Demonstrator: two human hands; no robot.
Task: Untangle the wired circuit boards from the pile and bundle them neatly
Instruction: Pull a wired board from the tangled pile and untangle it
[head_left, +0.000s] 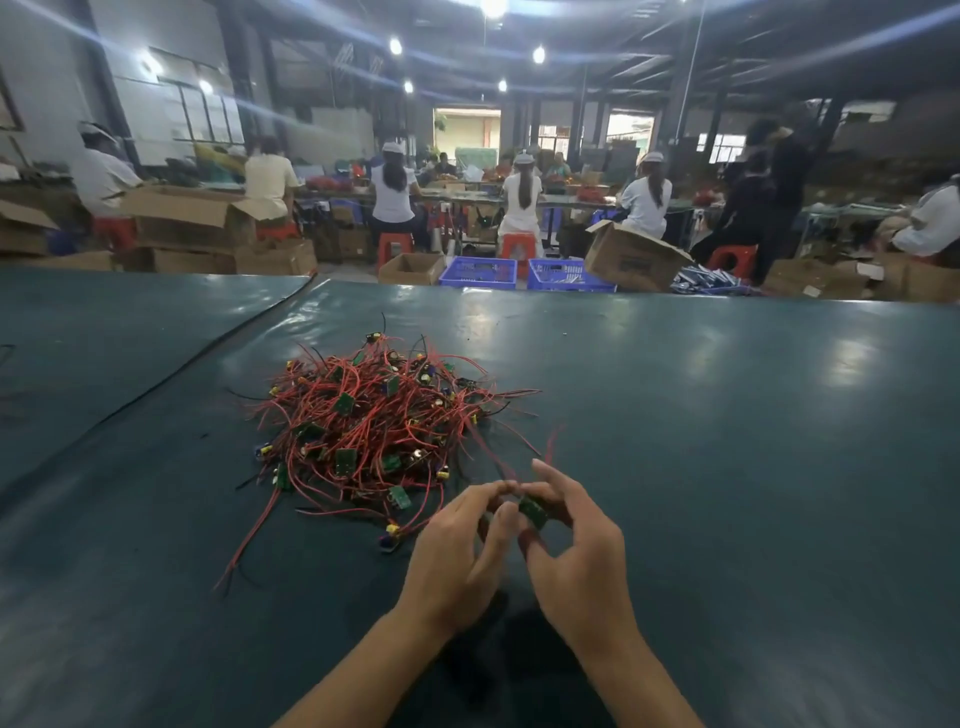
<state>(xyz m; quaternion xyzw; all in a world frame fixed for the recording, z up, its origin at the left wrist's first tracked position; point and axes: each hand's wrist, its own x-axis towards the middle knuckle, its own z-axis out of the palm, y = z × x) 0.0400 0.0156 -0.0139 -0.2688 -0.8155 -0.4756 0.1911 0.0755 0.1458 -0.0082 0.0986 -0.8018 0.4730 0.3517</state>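
- The left hand (457, 556) and right hand (576, 551) meet with fingers curled, pinching one small circuit board (533, 512) between them.
- Its red wires (551, 441) trail towards the pile (374, 415); a hasty pull could snag them and drag neighbouring boards along.
- The pile lies just beyond the hands, to their left, on the table (727, 415).

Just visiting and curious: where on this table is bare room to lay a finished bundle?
The table lies bare right of the pile and the right hand. More bare table sits left of the pile. Crowded: the pile and stray wires near the left hand.
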